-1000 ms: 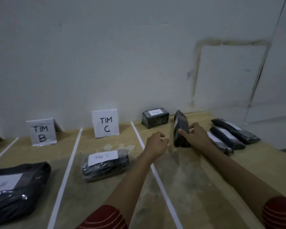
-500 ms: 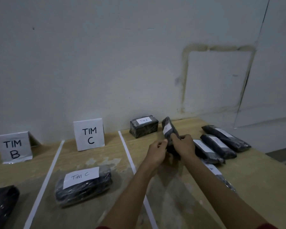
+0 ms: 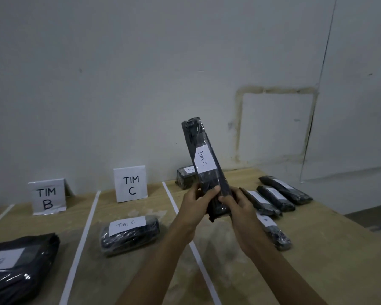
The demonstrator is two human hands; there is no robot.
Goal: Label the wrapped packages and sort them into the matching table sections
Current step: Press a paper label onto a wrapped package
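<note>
A person holds one long black wrapped package (image 3: 209, 181) almost upright above the middle of the wooden table (image 3: 330, 249), top leaning slightly left. The left hand (image 3: 197, 202) and right hand (image 3: 239, 206) both curl round its lower end. Its white label reads "Tim C". Another Tim C package (image 3: 130, 235) lies flat before the TIM C sign (image 3: 131, 183) at the table's far edge. More packages (image 3: 275, 198) lie near the far right corner.

both bare forearms are reaching forward and converging; the left hand (image 3: 196, 202) and right hand (image 3: 239, 205) are gripping the lower end of a long black plastic-wrapped package (image 3: 204, 158), holding it upright, tilted slightly left.
</note>
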